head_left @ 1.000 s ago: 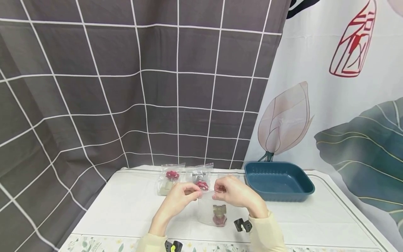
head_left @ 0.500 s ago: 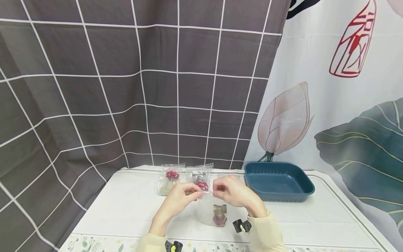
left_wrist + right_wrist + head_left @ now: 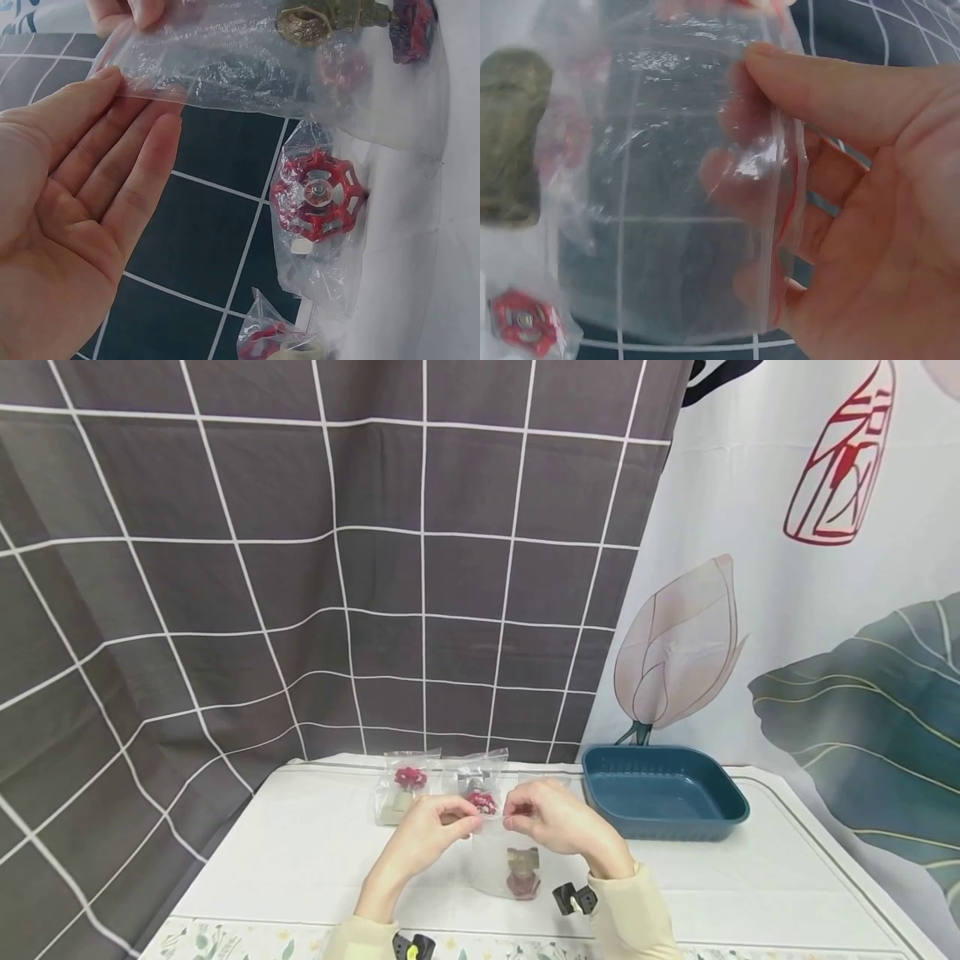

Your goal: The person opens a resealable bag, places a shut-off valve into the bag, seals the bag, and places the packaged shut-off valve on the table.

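A clear zip-lock bag [image 3: 487, 860] hangs upright between my two hands above the table. Low inside it lies a brass valve [image 3: 522, 860] with a red handwheel, the wheel end down. My left hand [image 3: 429, 827] pinches the bag's top left corner between thumb and fingers, as the left wrist view shows on the bag's film [image 3: 217, 75]. Along the same top edge, my right hand [image 3: 558, 817] pinches the red-lined zip strip [image 3: 784, 217], thumb in front and fingers behind the plastic. A small gap separates the two hands.
Two more bagged valves with red handwheels stand at the back, one at left [image 3: 409, 781] and another [image 3: 480, 800] behind my hands. Some clear plastic [image 3: 562, 781] shows behind my right hand. A dark blue tray [image 3: 675, 829] sits back right, before the curtains.
My right hand has slid slightly left along the bag's top edge, closer to my left hand. The left hand and the valve have stayed nearly in place.
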The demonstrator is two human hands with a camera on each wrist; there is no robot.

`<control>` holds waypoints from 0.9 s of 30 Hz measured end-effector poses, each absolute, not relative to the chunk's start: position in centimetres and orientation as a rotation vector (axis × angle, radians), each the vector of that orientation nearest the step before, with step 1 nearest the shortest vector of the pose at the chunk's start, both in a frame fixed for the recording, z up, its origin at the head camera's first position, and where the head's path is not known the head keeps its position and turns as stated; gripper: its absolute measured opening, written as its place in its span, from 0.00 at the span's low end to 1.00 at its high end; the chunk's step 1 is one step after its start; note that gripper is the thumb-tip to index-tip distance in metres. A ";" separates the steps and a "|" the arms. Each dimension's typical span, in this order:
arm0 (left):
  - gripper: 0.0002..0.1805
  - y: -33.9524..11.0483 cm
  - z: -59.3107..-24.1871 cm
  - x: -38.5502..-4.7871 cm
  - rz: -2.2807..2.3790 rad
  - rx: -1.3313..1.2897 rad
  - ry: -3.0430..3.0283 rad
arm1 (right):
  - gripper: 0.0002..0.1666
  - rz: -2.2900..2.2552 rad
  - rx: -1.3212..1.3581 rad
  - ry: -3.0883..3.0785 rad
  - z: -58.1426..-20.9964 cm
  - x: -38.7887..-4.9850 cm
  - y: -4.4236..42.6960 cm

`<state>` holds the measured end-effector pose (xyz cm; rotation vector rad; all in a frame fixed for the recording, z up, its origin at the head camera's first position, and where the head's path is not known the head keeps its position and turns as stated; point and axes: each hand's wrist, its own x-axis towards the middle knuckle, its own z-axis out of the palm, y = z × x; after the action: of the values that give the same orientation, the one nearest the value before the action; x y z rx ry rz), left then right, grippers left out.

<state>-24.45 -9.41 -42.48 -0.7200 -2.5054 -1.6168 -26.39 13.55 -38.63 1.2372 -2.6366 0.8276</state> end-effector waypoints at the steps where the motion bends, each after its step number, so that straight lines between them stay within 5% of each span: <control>1: 0.04 -9.3 -42.4 -24.3 -1.601 -0.713 -2.513 | 0.08 0.837 1.231 -2.647 -38.7 -26.4 13.6; 16: 0.05 -9.7 -42.8 -24.7 -1.615 -0.739 -2.517 | 0.17 0.938 1.306 -2.649 -38.9 -26.8 14.6; 27: 0.07 -9.8 -42.7 -24.8 -1.554 -0.742 -2.525 | 0.11 0.976 1.223 -2.739 -38.9 -27.1 15.2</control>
<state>-24.81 -9.80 -42.72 -0.7416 -2.5253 -1.5537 -27.06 15.23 -38.95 1.2226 -2.7394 0.9765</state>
